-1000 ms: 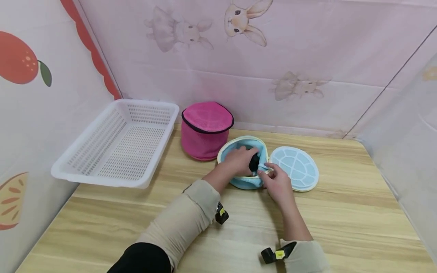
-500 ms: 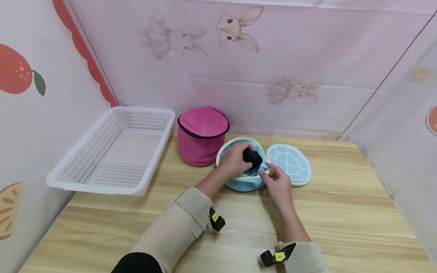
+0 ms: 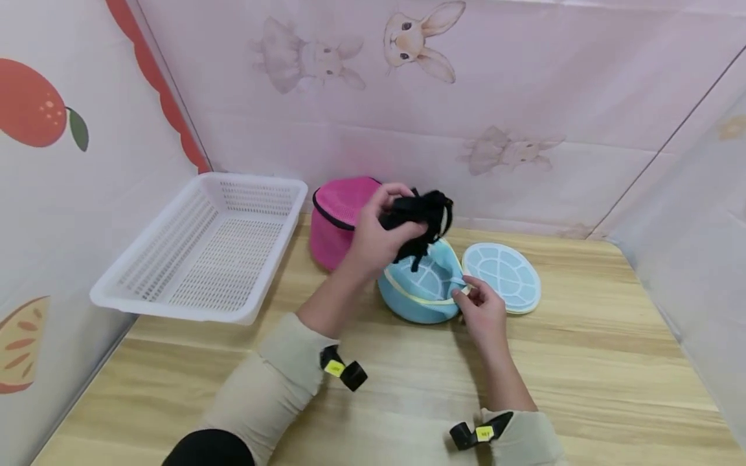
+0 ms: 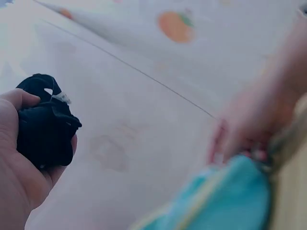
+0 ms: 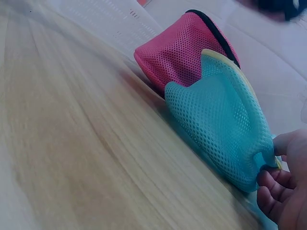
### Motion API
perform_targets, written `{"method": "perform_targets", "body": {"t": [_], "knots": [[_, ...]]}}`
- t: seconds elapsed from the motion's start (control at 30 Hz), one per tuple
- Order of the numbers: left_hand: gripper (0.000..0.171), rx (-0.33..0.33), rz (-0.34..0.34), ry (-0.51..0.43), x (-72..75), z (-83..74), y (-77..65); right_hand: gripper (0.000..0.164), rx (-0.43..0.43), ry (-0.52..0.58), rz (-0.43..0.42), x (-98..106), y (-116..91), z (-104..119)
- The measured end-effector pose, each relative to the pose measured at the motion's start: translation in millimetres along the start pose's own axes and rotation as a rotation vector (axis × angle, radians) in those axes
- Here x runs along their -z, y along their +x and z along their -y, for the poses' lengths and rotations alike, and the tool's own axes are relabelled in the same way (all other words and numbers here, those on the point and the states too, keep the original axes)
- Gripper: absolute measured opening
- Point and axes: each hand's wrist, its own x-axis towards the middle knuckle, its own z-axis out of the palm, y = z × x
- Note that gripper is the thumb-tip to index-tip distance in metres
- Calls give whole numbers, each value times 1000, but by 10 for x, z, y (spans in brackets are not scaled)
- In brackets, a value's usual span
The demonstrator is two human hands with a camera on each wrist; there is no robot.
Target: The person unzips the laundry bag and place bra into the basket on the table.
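Note:
In the head view my left hand [image 3: 370,239] grips a folded bundle of black fabric [image 3: 425,217] above a round blue mesh laundry bag [image 3: 422,314]. Loose strap-like ends dangle from the bundle, and the left wrist view shows a small white tag on this black fabric [image 4: 45,134]; its exact kind is unclear. My right hand [image 3: 485,317] pinches the blue bag's pale-yellow rim on the right side. The bag's round lid [image 3: 502,278] lies folded back on the table. Seen from the right wrist, the blue mesh wall [image 5: 216,120] sags beside the pinching fingers [image 5: 276,184].
A pink mesh laundry bag [image 3: 332,243] with black trim stands behind and left of the blue one, partly covered by my left hand. Further left is a white perforated plastic basket [image 3: 247,314]. Printed wall sheets [image 3: 524,84] bound the wooden table [image 3: 583,375] at back and sides.
My left hand has lifted the black fabric out of the blue bag, up and slightly left, and the bundle has loosened. My right hand keeps its pinch on the rim.

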Motion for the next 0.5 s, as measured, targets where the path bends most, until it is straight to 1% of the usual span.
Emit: {"method": "perform_targets", "body": {"t": [0.1,0.13,0.2,0.27,0.33,0.4,0.5], "knots": [[40,-45,-50,-86,209,-304,-25,35,-1,-8,-13,29,27,7],[40,-77,-67,-94,290,-390,-38,35,-3,-15,-20,39,34,10],[41,-136,-107,-82,464,-528,-76,36,-14,-11,-34,62,44,14],[42,-191,-146,-57,642,-618,-124,37,-38,14,-36,88,49,16],[41,-224,-187,-7,821,-680,-179,39,-62,49,-33,116,47,31],[39,-235,-215,45,999,-720,-233,40,-81,87,-22,138,47,43],[38,-228,-239,171,1244,-746,-308,42,-101,105,-18,180,36,54]]}}
